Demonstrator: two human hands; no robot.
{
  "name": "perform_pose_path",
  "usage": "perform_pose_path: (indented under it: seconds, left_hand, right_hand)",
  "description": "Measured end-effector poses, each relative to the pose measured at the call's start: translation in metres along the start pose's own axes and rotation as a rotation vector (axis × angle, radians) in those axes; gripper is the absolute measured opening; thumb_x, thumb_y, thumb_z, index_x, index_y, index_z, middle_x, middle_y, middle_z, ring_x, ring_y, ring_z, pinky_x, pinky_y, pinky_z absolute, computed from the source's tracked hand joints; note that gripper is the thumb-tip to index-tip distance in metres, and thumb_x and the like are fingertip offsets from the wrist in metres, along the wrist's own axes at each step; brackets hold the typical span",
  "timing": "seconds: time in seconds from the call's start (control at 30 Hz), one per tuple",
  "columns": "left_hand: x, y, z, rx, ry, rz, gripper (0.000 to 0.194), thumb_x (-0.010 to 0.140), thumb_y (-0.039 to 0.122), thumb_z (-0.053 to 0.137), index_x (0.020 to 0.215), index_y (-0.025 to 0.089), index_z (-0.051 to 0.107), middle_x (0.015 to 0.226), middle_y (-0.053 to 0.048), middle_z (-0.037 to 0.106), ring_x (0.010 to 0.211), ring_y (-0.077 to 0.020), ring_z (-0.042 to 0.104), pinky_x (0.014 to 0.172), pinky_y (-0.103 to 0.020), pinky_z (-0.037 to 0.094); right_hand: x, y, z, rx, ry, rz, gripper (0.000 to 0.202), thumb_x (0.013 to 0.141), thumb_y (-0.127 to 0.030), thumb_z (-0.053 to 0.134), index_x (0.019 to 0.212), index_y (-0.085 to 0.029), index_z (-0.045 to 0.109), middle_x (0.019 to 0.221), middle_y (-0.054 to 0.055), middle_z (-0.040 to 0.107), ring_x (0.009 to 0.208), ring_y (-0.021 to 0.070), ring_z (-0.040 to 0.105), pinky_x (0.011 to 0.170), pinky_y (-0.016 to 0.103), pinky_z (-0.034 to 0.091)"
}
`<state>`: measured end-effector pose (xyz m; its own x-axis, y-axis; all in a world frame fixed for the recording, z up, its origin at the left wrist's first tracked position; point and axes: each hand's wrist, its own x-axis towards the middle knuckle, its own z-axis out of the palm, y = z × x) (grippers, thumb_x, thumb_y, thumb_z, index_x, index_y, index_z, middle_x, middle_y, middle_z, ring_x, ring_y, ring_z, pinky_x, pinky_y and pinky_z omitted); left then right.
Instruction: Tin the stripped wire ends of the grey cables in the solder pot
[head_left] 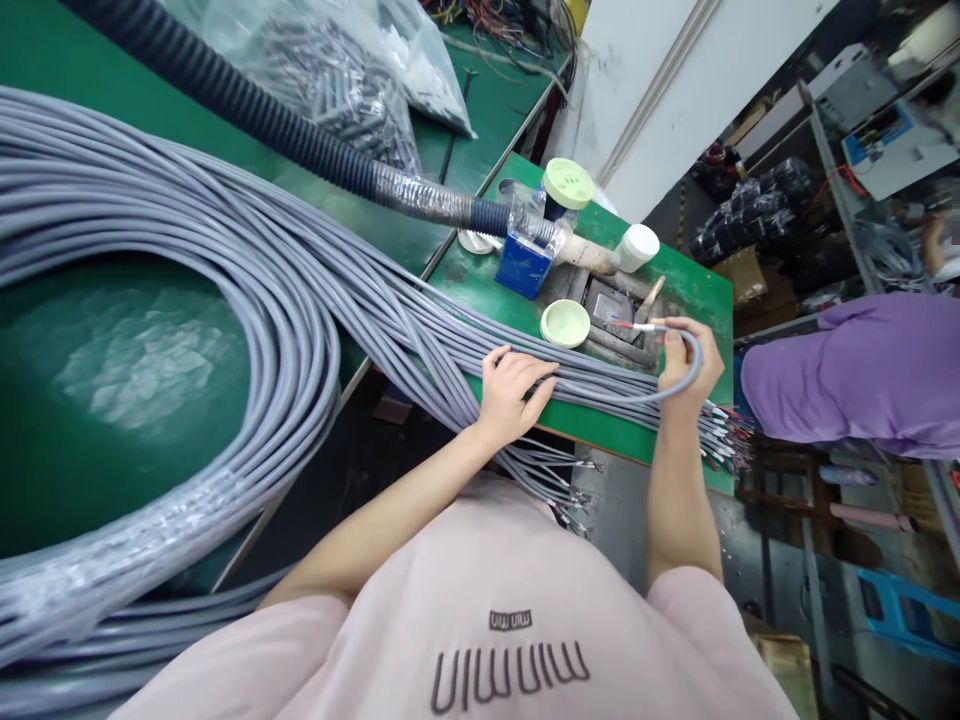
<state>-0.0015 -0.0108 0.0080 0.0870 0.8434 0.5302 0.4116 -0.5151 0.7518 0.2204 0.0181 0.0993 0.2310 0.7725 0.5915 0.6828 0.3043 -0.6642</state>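
My right hand [694, 360] pinches a grey cable [684, 392] near its end, which is bent back in a loop. The cable's stripped tip, with a white sleeve and thin coloured wires [626, 325], points left over a square metal pot [609, 303] with a dull grey surface. My left hand [514, 392] lies with fingers spread on the bundle of grey cables [450, 345], which crosses the small green table. Past my right wrist, several stripped cable ends [724, 438] fan out at the table's right edge. More bare ends [574, 495] hang below, near my shirt.
Around the pot stand a pale green bowl [565, 324], a white jar [637, 247], a lidded tub [568, 184] and a blue box [523, 265]. A ribbed black hose [300, 135] passes overhead. The big cable coil [292, 330] fills the left. Someone in purple [862, 375] is at right.
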Motion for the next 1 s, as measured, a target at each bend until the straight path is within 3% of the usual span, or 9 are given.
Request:
perform_pose_path:
  seconds: [0.17, 0.37, 0.47, 0.57, 0.67, 0.77, 0.87, 1.0]
  left_hand:
    - [0.004, 0.025, -0.006, -0.123, -0.106, 0.035, 0.018, 0.091, 0.029, 0.054, 0.098, 0.021, 0.069, 0.091, -0.003, 0.074, 0.087, -0.0159, 0.064, 0.092, -0.037, 0.038]
    - [0.004, 0.041, -0.013, -0.148, -0.163, 0.055, 0.02, 0.092, 0.03, 0.054, 0.095, 0.02, 0.071, 0.084, -0.003, 0.073, 0.08, -0.0161, 0.063, 0.085, -0.037, 0.038]
    - [0.008, 0.049, -0.016, -0.253, -0.205, -0.04, 0.022, 0.091, 0.034, 0.055, 0.095, 0.021, 0.073, 0.084, -0.004, 0.073, 0.08, -0.0175, 0.062, 0.083, -0.036, 0.041]
    - [0.013, 0.06, -0.018, -0.578, -0.291, -0.276, 0.028, 0.088, 0.041, 0.058, 0.092, 0.018, 0.074, 0.085, -0.006, 0.074, 0.079, -0.0173, 0.062, 0.077, -0.032, 0.046]
    - [0.018, 0.068, -0.017, -0.953, -0.372, -0.563, 0.039, 0.084, 0.051, 0.06, 0.078, 0.014, 0.073, 0.076, -0.006, 0.071, 0.065, -0.0125, 0.059, 0.064, -0.025, 0.046]
    - [0.018, 0.07, -0.016, -1.129, -0.344, -0.715, 0.041, 0.076, 0.054, 0.068, 0.069, 0.013, 0.071, 0.065, -0.003, 0.067, 0.057, -0.0087, 0.053, 0.057, -0.021, 0.042]
    - [0.014, 0.07, -0.015, -1.125, -0.347, -0.712, 0.038, 0.072, 0.051, 0.074, 0.07, 0.013, 0.072, 0.064, -0.002, 0.066, 0.06, -0.0098, 0.056, 0.061, -0.022, 0.045]
    - [0.006, 0.07, -0.011, -1.084, -0.447, -0.629, 0.037, 0.072, 0.051, 0.074, 0.074, 0.013, 0.074, 0.073, -0.005, 0.069, 0.066, -0.0128, 0.061, 0.065, -0.025, 0.049]
  right_hand:
    - [-0.041, -0.026, -0.001, 0.178, 0.085, 0.065, 0.013, 0.089, -0.03, 0.058, 0.095, -0.022, 0.066, 0.091, 0.005, 0.073, 0.073, 0.0177, 0.067, 0.069, 0.033, 0.055]
    - [-0.056, -0.029, 0.006, 0.237, 0.125, 0.121, 0.013, 0.089, -0.031, 0.055, 0.095, -0.022, 0.063, 0.09, 0.005, 0.072, 0.072, 0.0192, 0.067, 0.068, 0.036, 0.056]
    - [-0.061, -0.037, 0.009, 0.237, 0.143, 0.111, 0.014, 0.089, -0.031, 0.053, 0.097, -0.023, 0.062, 0.091, 0.006, 0.071, 0.074, 0.021, 0.068, 0.068, 0.038, 0.056]
    - [-0.072, -0.051, 0.013, 0.272, 0.149, 0.02, 0.013, 0.088, -0.028, 0.054, 0.097, -0.028, 0.063, 0.092, 0.005, 0.071, 0.078, 0.0234, 0.069, 0.071, 0.043, 0.057]
    - [-0.088, -0.064, 0.011, 0.217, 0.081, -0.104, 0.017, 0.087, -0.026, 0.056, 0.099, -0.034, 0.064, 0.094, 0.004, 0.072, 0.088, 0.027, 0.069, 0.079, 0.052, 0.056]
    - [-0.103, -0.067, -0.001, 0.127, -0.054, -0.173, 0.027, 0.084, -0.023, 0.059, 0.103, -0.04, 0.065, 0.099, 0.003, 0.073, 0.095, 0.0289, 0.068, 0.083, 0.056, 0.055]
    - [-0.112, -0.062, -0.019, 0.117, -0.137, -0.137, 0.031, 0.084, -0.021, 0.059, 0.107, -0.041, 0.067, 0.1, 0.002, 0.073, 0.094, 0.0282, 0.067, 0.081, 0.053, 0.054]
    - [-0.119, -0.058, -0.04, 0.147, -0.326, 0.099, 0.019, 0.088, -0.023, 0.055, 0.096, -0.031, 0.07, 0.075, 0.002, 0.069, 0.073, 0.0221, 0.064, 0.069, 0.04, 0.051]
